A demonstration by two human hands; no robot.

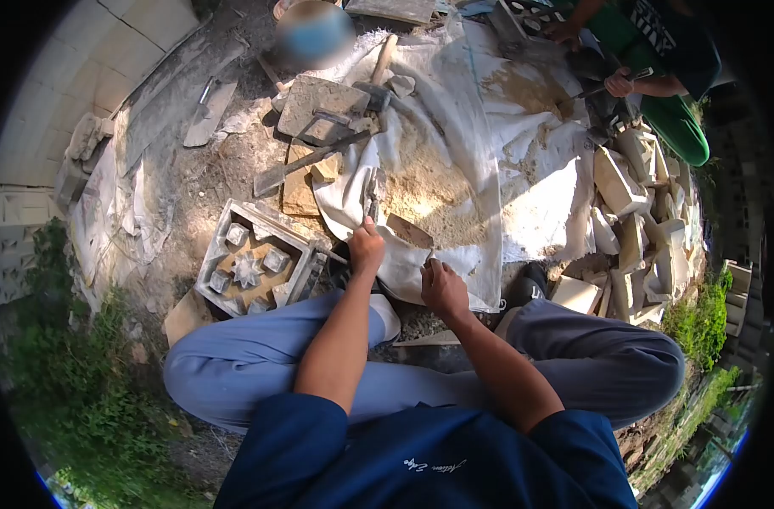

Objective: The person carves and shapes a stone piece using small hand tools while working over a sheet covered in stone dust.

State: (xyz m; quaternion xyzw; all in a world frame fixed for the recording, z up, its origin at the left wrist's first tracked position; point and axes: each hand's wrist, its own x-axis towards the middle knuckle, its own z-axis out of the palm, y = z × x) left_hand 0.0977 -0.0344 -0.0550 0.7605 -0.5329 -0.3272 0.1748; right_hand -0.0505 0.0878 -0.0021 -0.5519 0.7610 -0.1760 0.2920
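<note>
My right hand [445, 290] is closed round the handle of a trowel [411, 232]. The trowel's blade lies over the pale sandy powder [429, 199] on a white sheet [480, 254]. To its left, my left hand [367, 246] is closed on a narrow grey, crusted tool [372, 193] that points away from me; its exact kind is unclear. Left of that hand sits a square mould [207, 270] with a raised star [247, 270] and several blocks inside. My fingers are partly hidden by the backs of my hands.
Beyond my left hand lie a hammer [373, 95], a flat dusty board [306, 106] and yellowish slabs [298, 182]. Another trowel [204, 110] rests farther left. Several pale cast pieces [633, 204] are piled at right. Another person's hand [619, 82] grips a tool at upper right.
</note>
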